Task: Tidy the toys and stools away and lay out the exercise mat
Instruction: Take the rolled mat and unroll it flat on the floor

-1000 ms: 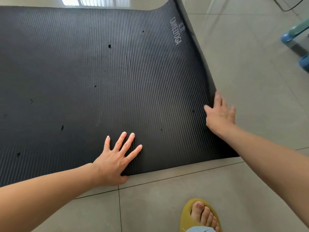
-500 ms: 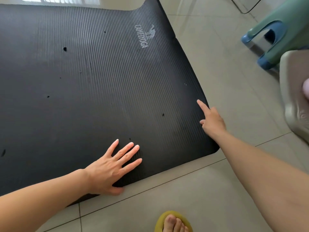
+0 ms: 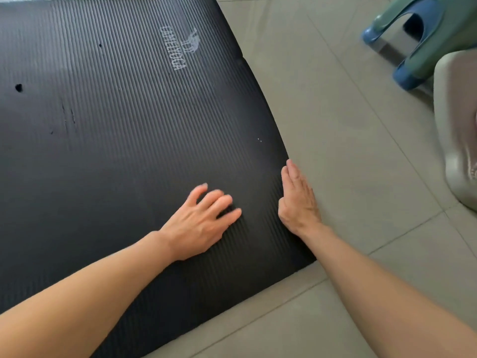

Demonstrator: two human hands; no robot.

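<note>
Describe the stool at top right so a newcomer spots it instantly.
Start at the black mat covering the floor, then look past its right edge to the upper right corner. The green stool stands there, its blue feet distinguishing it from the pale grey object beside it.

Domestic interior, floor level: a room in a home.

Floor (image 3: 348, 156) is laid in large pale grey-beige tiles with thin dark grout lines, running beyond and to the right of the right hand (image 3: 298, 200). A black ribbed exercise mat (image 3: 124, 130) with a printed yoga logo lies flat under the left hand (image 3: 200, 223); its surface shows small holes and nicks. Far right of the right hand, well apart, stand stacked plastic stools (image 3: 418, 40), green over blue, household type. Nearer on the right edge is a pale beige moulded plastic item (image 3: 456, 130), blurred, kind not determinable.
</note>
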